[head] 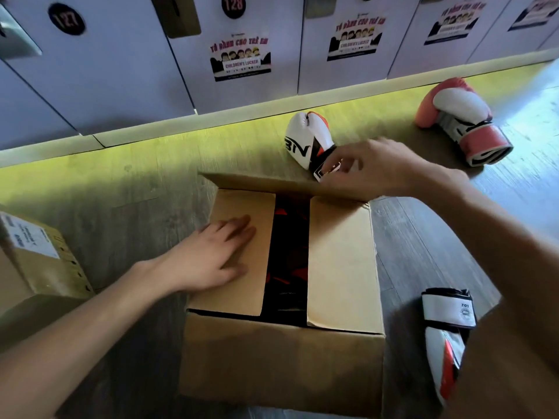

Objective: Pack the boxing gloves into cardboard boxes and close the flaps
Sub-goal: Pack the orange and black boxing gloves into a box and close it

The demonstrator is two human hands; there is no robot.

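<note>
I'm working on the floor (pixel 145 189), with the box (pixel 281 358) right in front of me. Its 2 side flaps are folded down: my left hand (pixel 211 255) lies flat on the left flap (pixel 242 207), fingers straight and together, and the right flap (pixel 338 261) lies level with nothing on it. A dark gap runs between the 2 flaps, where red and black gloves (pixel 290 237) show inside the box; I cannot count them. The far flap (pixel 257 181) is not folded in.

My right hand (pixel 378 170) reaches over the far right corner, fingers curled. They sit right at the edge of the far flap and the black cuff of a white glove (pixel 299 137), and the blur keeps me from telling which they grip, if either.

3 gloves lie outside the box. The white glove lies just behind the far flap. A pink glove (pixel 462 116) lies well off to the far right, near the lockers (pixel 121 71). A third glove (pixel 444 343), white and red, lies just beside the box's right wall, partly under my right forearm.

A second box (pixel 45 267) with a white label (pixel 27 237) stands to my left, apart from the first. That makes 2 boxes. The lockers run along the back, 2 numbered 127 and 128, with 4 stickers (pixel 240 57).
</note>
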